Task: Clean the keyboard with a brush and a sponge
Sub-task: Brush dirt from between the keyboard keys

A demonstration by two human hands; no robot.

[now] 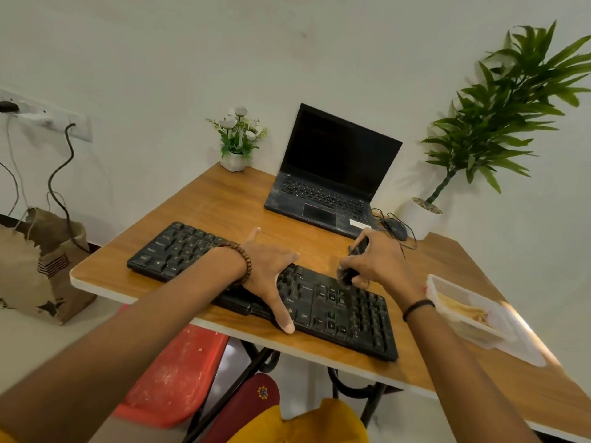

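Keyboard (339,302): black, full-size, lying slantwise across the near middle of the wooden counter (224,199), its right end close to the near edge. Left hand (271,270): flat on the keyboard's middle, fingers spread open and gripping nothing, thumb reaching over the near edge; it appears to steady the board. Right hand (380,260): above the keys toward the far right part of the board, fingers closed around a small dark brush (351,266), whose lower end meets the keys; the bristles are too blurred to make out. Progress, as judged: the brushing step is in hand, at the right-hand key block; how much of the board is already swept cannot be told, and the keys show no clear difference. The sponge step looks not yet begun. Plastic container (460,302): translucent, at the right near the right wrist, holding something tan that may be the sponge; not certain. Laptop (332,174): open, screen dark, at the far side of the counter. Mouse (396,230): dark, corded, just right of the laptop. Small flowerpot (235,140): white blooms, far left of the laptop. Tall green plant (499,116): white pot, far right.
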